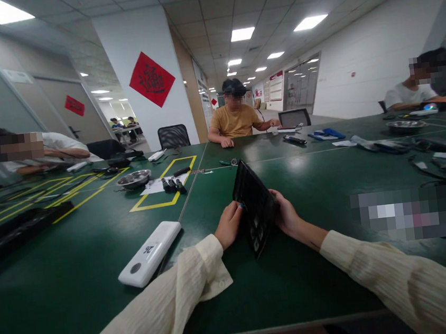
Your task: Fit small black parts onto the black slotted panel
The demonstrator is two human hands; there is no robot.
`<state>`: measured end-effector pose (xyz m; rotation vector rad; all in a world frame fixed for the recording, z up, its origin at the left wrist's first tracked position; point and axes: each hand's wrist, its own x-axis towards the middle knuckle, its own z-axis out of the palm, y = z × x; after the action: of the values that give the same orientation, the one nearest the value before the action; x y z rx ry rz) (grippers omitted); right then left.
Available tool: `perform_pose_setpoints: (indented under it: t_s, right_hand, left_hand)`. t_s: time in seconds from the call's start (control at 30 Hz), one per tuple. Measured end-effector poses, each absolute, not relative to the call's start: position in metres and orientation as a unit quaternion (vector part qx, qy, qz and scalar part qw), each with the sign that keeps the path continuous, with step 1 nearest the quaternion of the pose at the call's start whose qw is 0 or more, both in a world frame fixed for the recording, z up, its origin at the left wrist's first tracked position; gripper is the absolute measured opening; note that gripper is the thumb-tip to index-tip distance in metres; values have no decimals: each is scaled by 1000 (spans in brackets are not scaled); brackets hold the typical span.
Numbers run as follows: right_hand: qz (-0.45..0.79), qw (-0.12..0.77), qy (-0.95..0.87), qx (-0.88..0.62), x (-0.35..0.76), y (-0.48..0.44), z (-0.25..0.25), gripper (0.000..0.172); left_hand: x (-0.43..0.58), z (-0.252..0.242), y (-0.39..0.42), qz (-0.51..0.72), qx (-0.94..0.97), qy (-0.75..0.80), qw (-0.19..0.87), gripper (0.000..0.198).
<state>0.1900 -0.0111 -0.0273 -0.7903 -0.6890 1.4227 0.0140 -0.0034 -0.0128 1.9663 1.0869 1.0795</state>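
Observation:
A thin black flat panel [256,206], rectangular with a glossy dark face, stands tilted above the green table [322,279] in front of me. My left hand [230,223] is closed at its left edge, thumb against the face, with a tiny blue spot beside the thumb tip. On the right edge, my right hand [285,212] grips the panel, its fingers partly hidden behind it. What kind of device the panel is, I cannot make out. Left of my left hand lies a white oblong device [151,253] marked with the number 26.
Yellow tape [155,206] frames a paper with black parts [174,186]; a metal bowl [134,179] stands beside it. A long black tray [22,230] lies far left. Cables [426,169] and cloths lie right. A person [237,113] sits opposite, others at both sides.

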Motion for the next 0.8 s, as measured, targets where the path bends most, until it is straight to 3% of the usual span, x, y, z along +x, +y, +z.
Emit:
perform_pose_setpoints:
  t_s: [0.33,0.8]
  right_hand:
    - [618,648,-296,-332,186,-18,-23,35]
    - [595,628,-353,-357,186,-19,-23,45]
  left_hand:
    - [13,-11,-5,346,790,470,191,39]
    - [12,-9,-3,331,812,460,138,42]
